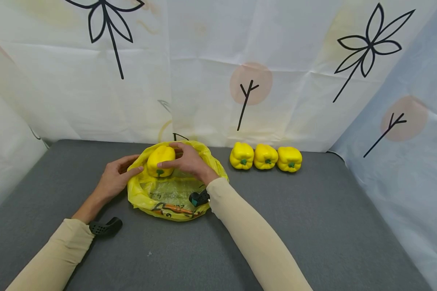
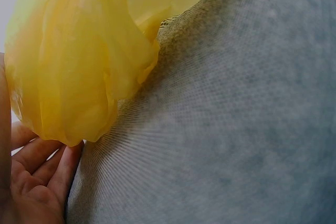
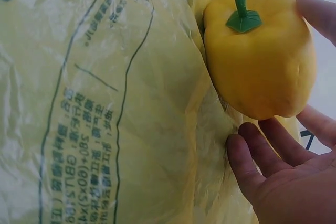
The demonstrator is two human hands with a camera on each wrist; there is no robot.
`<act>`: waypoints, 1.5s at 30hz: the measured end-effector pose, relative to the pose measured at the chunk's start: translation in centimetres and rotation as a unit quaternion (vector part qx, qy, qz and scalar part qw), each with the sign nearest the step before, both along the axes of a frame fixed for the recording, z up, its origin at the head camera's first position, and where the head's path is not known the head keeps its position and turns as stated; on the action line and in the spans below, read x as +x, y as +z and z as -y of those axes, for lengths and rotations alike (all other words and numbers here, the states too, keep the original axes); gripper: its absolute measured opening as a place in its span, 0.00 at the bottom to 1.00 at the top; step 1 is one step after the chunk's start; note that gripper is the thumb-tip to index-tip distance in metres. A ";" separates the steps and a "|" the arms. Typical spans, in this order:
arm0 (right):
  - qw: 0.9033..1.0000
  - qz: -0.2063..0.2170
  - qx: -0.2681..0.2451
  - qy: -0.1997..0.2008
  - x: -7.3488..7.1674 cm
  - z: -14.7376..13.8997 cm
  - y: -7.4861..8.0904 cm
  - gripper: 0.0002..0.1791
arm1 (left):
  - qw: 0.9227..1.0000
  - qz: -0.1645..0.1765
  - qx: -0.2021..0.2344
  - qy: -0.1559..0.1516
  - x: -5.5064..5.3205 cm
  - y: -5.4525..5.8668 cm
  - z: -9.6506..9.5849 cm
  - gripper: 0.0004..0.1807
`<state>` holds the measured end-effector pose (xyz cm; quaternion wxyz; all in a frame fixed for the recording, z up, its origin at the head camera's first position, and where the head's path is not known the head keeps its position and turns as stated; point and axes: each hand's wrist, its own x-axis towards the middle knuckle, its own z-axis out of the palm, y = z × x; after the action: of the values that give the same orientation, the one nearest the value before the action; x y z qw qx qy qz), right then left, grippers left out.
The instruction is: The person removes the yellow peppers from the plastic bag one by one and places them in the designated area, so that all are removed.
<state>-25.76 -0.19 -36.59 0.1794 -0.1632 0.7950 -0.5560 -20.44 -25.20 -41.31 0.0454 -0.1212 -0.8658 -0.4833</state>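
Note:
A yellow plastic bag with printing on it lies spread on the grey surface, its mouth facing up. Inside, toward its back left, a yellow bell pepper with a green stem is held between the thumb and fingers of my right hand. In the right wrist view the thumb is on one side of the pepper and fingertips are beneath the other. My left hand holds the bag's left rim, thumb over the edge. In the left wrist view its fingers reach behind the yellow plastic.
Three more yellow bell peppers stand in a row at the back right of the grey table. A white printed sheet hangs close behind the table, with others at both sides.

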 end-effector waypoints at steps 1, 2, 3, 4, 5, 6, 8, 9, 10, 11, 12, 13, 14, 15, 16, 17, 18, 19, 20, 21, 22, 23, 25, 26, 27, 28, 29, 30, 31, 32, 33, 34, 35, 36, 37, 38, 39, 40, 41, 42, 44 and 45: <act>1.000 -0.001 0.001 0.001 0.0 0.0 0.0 0.45 | 1.000 0.000 -0.001 0.000 0.0 0.0 0.0 0.31; 1.000 -0.003 0.001 0.003 0.1 0.1 0.0 0.45 | 1.000 -0.001 -0.001 0.000 0.0 0.0 0.0 0.31; 1.000 -0.005 0.003 0.004 0.1 0.1 0.1 0.45 | 1.000 -0.001 -0.001 0.000 0.0 0.0 0.0 0.31; 1.000 -0.008 0.005 0.006 0.1 0.1 0.1 0.46 | 1.000 -0.001 -0.001 0.000 0.0 0.0 0.1 0.31; 1.000 -0.012 0.008 0.008 0.1 0.2 0.1 0.46 | 1.000 -0.001 -0.002 0.000 0.0 0.0 0.1 0.31; 1.000 -0.016 0.011 0.011 0.1 0.2 0.1 0.47 | 1.000 -0.001 -0.002 0.001 0.0 0.0 0.1 0.31; 1.000 -0.022 0.016 0.015 0.2 0.2 0.2 0.48 | 1.000 0.000 -0.002 0.002 0.0 -0.1 0.1 0.31; 0.999 -0.025 0.019 0.017 0.2 0.3 0.2 0.49 | 1.000 0.000 -0.002 0.002 0.0 -0.1 0.1 0.31; 0.999 -0.026 0.021 0.020 0.3 0.3 0.3 0.49 | 1.000 0.001 -0.002 0.003 0.0 -0.1 0.0 0.31; 0.999 -0.026 0.023 0.021 0.3 0.3 0.4 0.49 | 1.000 0.002 -0.002 0.004 0.0 -0.1 0.0 0.31; 0.999 -0.025 0.023 0.021 0.3 0.3 0.4 0.50 | 1.000 0.004 -0.001 0.004 0.0 0.0 0.0 0.31; 0.999 -0.025 0.024 0.021 0.4 0.3 0.5 0.50 | 1.000 0.005 -0.002 0.005 0.0 0.0 0.0 0.31; 0.999 -0.024 0.025 0.022 0.4 0.3 0.5 0.50 | 1.000 0.005 -0.002 0.005 0.0 0.0 0.0 0.31; 0.999 -0.024 0.027 0.022 0.5 0.3 0.6 0.50 | 1.000 0.006 -0.002 0.005 0.0 0.0 0.0 0.31; 0.999 -0.024 0.028 0.021 0.5 0.3 0.7 0.50 | 1.000 0.006 -0.001 0.004 0.0 0.0 0.0 0.31; 0.999 -0.024 0.030 0.020 0.5 0.3 0.7 0.50 | 1.000 0.006 -0.002 0.004 0.0 0.0 0.0 0.31; 0.999 -0.025 0.033 0.019 0.5 0.3 0.8 0.50 | 1.000 0.005 -0.001 0.004 0.0 0.0 0.0 0.31; 0.999 -0.027 0.036 0.018 0.6 0.2 0.9 0.50 | 1.000 0.004 -0.001 0.004 0.0 0.0 0.0 0.31; 0.999 -0.028 0.038 0.016 0.6 0.2 0.9 0.50 | 1.000 0.003 -0.001 0.004 0.0 0.0 0.0 0.31; 0.999 -0.029 0.039 0.014 0.7 0.2 1.0 0.50 | 1.000 0.001 -0.002 0.004 0.0 0.0 0.0 0.31; 0.999 -0.031 0.040 0.012 0.7 0.2 1.0 0.50 | 1.000 0.000 -0.001 0.004 0.0 0.0 0.0 0.31; 0.998 -0.033 0.043 0.011 0.8 0.1 1.1 0.49 | 1.000 -0.001 -0.001 0.004 0.0 0.0 0.0 0.31; 0.998 -0.041 0.050 0.009 0.9 0.0 1.4 0.50 | 1.000 -0.003 -0.002 0.003 0.0 -0.1 0.0 0.31; 0.998 -0.044 0.053 0.010 1.0 0.0 1.5 0.50 | 1.000 -0.004 -0.002 0.002 0.0 -0.1 0.0 0.31; 0.997 -0.048 0.055 0.010 1.1 -0.1 1.6 0.50 | 1.000 -0.005 -0.002 0.002 0.0 -0.1 0.0 0.31; 0.997 -0.055 0.060 0.011 1.1 -0.2 1.7 0.50 | 1.000 -0.005 -0.001 0.001 0.0 -0.1 0.0 0.31; 0.996 -0.059 0.060 0.013 1.2 -0.3 1.8 0.50 | 1.000 -0.006 -0.002 0.002 0.0 -0.1 0.0 0.31; 0.996 -0.062 0.059 0.015 1.3 -0.4 2.0 0.50 | 1.000 -0.006 -0.003 0.002 0.0 -0.1 0.0 0.31; 0.996 -0.066 0.057 0.017 1.4 -0.6 2.1 0.50 | 1.000 -0.006 -0.003 0.002 0.0 -0.1 0.0 0.31; 0.996 -0.069 0.055 0.018 1.5 -0.7 2.2 0.50 | 1.000 -0.006 -0.004 0.003 0.0 -0.1 -0.1 0.31; 0.996 -0.073 0.053 0.020 1.6 -0.8 2.3 0.50 | 1.000 -0.006 -0.004 0.003 0.0 -0.1 -0.1 0.31; 0.995 -0.078 0.053 0.021 1.7 -1.0 2.4 0.51 | 1.000 -0.006 -0.004 0.004 0.0 -0.1 -0.1 0.31; 0.995 -0.081 0.051 0.023 1.8 -1.1 2.5 0.51 | 1.000 -0.006 -0.004 0.004 0.0 -0.1 -0.1 0.31; 0.995 -0.086 0.052 0.023 1.9 -1.3 2.6 0.51 | 1.000 -0.006 -0.004 0.003 0.1 0.0 -0.1 0.31; 0.994 -0.090 0.054 0.025 2.0 -1.4 2.7 0.51 | 1.000 -0.006 -0.003 0.003 0.1 0.0 -0.1 0.31; 0.994 -0.094 0.054 0.027 2.1 -1.6 2.8 0.51 | 1.000 -0.007 -0.003 0.003 0.1 0.0 -0.1 0.31; 0.993 -0.098 0.055 0.029 2.2 -1.8 2.9 0.52 | 1.000 -0.008 -0.003 0.002 0.1 -0.1 -0.1 0.31; 0.993 -0.102 0.053 0.033 2.3 -1.9 3.0 0.52 | 1.000 -0.009 -0.003 0.002 0.1 0.0 -0.1 0.30; 0.992 -0.105 0.051 0.036 2.4 -2.1 3.1 0.52 | 1.000 -0.009 -0.004 0.003 0.1 0.0 -0.1 0.30; 0.992 -0.109 0.047 0.040 2.5 -2.3 3.3 0.52 | 1.000 -0.009 -0.004 0.003 0.1 0.0 -0.1 0.30; 0.991 -0.117 0.040 0.045 2.7 -2.6 3.6 0.52 | 1.000 -0.008 -0.006 0.004 0.1 0.0 -0.1 0.31; 0.991 -0.122 0.037 0.048 2.8 -2.7 3.8 0.52 | 1.000 -0.008 -0.006 0.005 0.1 0.0 -0.1 0.31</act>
<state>-22.94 2.56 -32.80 0.1137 -0.2609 0.8221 -0.4931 -20.36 -25.12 -41.32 0.0536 -0.1213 -0.8691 -0.4766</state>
